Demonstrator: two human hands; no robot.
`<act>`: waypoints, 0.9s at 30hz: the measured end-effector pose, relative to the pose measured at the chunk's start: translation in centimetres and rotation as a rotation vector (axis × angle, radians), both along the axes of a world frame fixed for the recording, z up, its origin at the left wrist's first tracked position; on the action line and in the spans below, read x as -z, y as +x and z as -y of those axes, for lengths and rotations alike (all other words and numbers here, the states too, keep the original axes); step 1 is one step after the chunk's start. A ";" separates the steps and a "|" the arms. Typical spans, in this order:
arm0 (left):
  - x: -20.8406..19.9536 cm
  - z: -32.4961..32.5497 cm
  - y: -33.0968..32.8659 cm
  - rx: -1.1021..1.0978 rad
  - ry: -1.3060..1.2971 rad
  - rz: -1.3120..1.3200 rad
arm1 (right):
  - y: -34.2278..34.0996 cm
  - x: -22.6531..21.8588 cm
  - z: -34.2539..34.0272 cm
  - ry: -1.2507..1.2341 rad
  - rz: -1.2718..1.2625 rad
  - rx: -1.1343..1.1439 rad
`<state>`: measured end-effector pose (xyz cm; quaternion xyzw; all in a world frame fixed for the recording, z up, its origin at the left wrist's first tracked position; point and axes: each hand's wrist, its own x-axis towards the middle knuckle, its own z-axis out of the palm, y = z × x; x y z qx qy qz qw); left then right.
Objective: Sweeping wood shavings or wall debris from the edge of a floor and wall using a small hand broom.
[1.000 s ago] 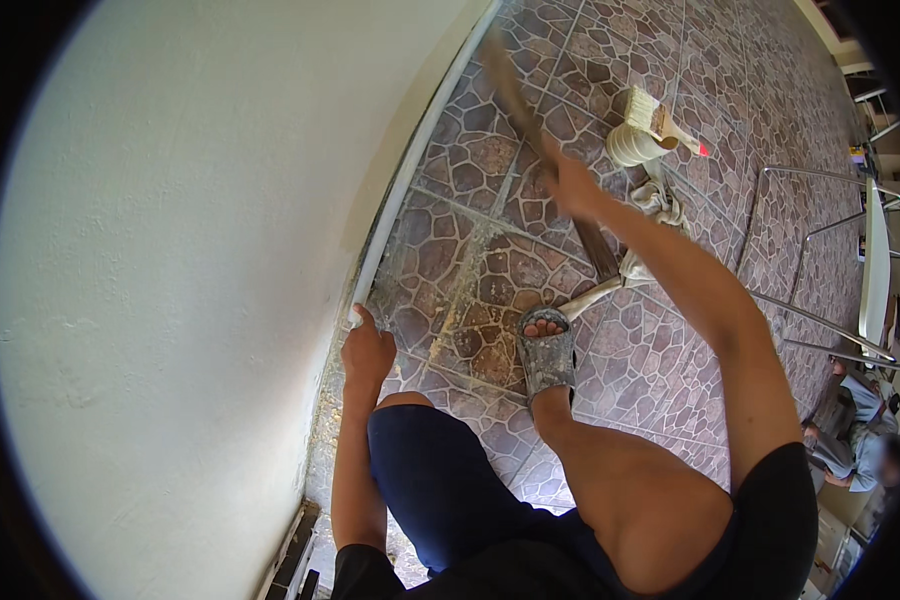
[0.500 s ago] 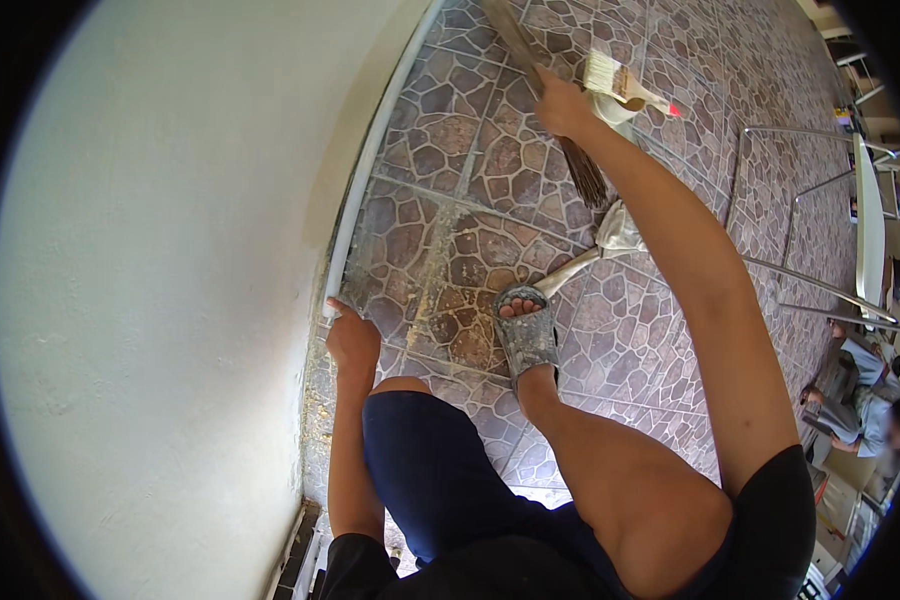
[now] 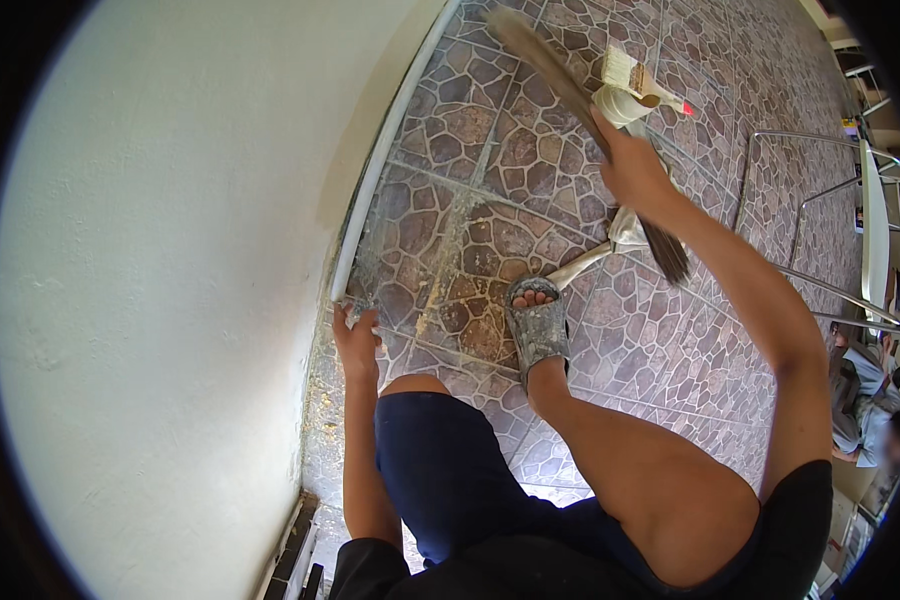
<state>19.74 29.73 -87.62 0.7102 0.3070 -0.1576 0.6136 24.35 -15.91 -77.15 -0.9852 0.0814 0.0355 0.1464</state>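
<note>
My right hand [image 3: 635, 175] is closed round the middle of a brown stick broom [image 3: 558, 78], held slanting above the tiled floor. Its dark bristly end [image 3: 668, 258] points toward me and the other end is smeared by motion. At the foot of the wall, my left hand [image 3: 357, 340] has its fingers apart, beside the near end of a white strip [image 3: 373, 175] running along the wall's base. Whether a fingertip touches the strip, I cannot tell. Yellowish crumbs and dust [image 3: 438, 285] lie on the tiles between the wall and my sandalled foot [image 3: 538, 325].
Beyond my right hand, a paintbrush [image 3: 642, 78] rests across a pale round container [image 3: 620, 106]. A pale-handled tool [image 3: 582, 265] lies by my foot, partly behind the broom. The wall [image 3: 170, 250] closes off the left. Metal-legged furniture [image 3: 875, 240] and a seated person [image 3: 875, 415] are at right.
My right hand has swung the broom to the right and nearer to me. My left hand's pointing finger has drawn back slightly from the strip's end, and its fingers have spread.
</note>
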 end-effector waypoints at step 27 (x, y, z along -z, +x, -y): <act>-5.4 -3.1 1.0 -0.194 -0.627 -0.098 | -7.5 2.4 -1.4 -0.126 -0.030 -0.027</act>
